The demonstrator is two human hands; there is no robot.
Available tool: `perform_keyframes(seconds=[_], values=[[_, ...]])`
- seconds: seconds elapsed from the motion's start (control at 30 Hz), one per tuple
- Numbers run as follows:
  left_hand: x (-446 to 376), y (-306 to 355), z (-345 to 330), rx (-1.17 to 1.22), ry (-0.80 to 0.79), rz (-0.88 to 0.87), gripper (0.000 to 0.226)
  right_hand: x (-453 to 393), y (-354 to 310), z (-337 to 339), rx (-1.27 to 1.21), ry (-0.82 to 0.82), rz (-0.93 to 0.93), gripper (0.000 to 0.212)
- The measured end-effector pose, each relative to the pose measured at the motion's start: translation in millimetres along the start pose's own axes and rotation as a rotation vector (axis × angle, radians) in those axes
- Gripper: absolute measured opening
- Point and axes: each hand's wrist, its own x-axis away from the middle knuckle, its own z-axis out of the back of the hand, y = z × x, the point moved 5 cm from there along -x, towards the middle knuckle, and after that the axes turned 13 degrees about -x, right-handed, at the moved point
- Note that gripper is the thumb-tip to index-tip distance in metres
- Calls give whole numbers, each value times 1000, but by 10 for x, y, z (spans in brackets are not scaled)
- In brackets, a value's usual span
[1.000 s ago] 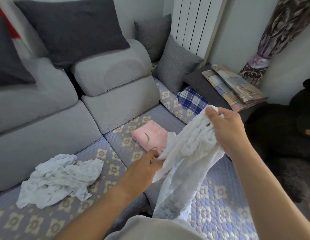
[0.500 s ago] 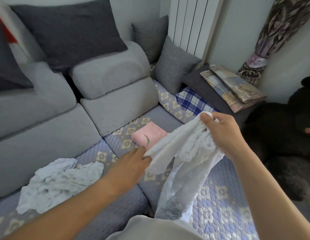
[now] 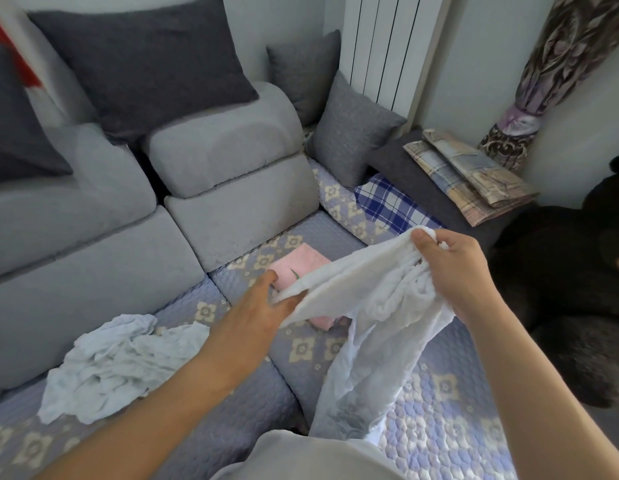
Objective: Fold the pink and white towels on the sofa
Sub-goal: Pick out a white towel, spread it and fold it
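Head view. The person is holding the white towel (image 3: 367, 292) in the air above the sofa (image 3: 183, 209) seat. The right hand (image 3: 453, 268) is gripping a bunched upper corner, its grip clamped on the fabric with thumb and curled fingers. The left hand (image 3: 263, 306) is pinching an edge lower and to the left, its grip likewise clamped on the towel. A band of cloth is running taut between the two hands, while the rest is hanging down toward the person's lap.

The pink towel (image 3: 301, 265) is lying on the quilted seat cover (image 3: 439, 410), already folded by its look, partly behind the white towel and the left hand. A second crumpled white cloth (image 3: 117, 362) is lying on the seat to the left, well apart from both hands.

Judged procedure: the step in hand is finding and spreading the top edge. The left hand should be sliding along the hem to the opposite corner, keeping the edge taut, before any fold is made.

Limits of view: the towel's lower end is cut off behind the grey garment (image 3: 301, 459) at the frame bottom. The left fingertips are hidden under cloth. The bunched corner is concealing which edge the right hand is actually holding.
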Motion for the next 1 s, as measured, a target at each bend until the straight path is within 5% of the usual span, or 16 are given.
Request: perform_keyframes(seconds=[0.33, 0.5, 0.7, 0.87, 1.0], values=[[-302, -169, 255, -578, -163, -390, 22, 27, -47, -27, 46, -98, 36, 29], [-348, -189, 388, -630, -27, -482, 23, 46, 3, -19, 63, -111, 32, 28], [-357, -353, 389, -323, 0, -218, 47, -32, 120, 153, 43, -19, -4, 23], [-256, -225, 377, -284, 52, -253, 91, -73, 154, 137, 81, -5, -43, 32], [-223, -217, 424, -351, 45, -264, 61, -95, 148, 126, 98, -9, -46, 35]])
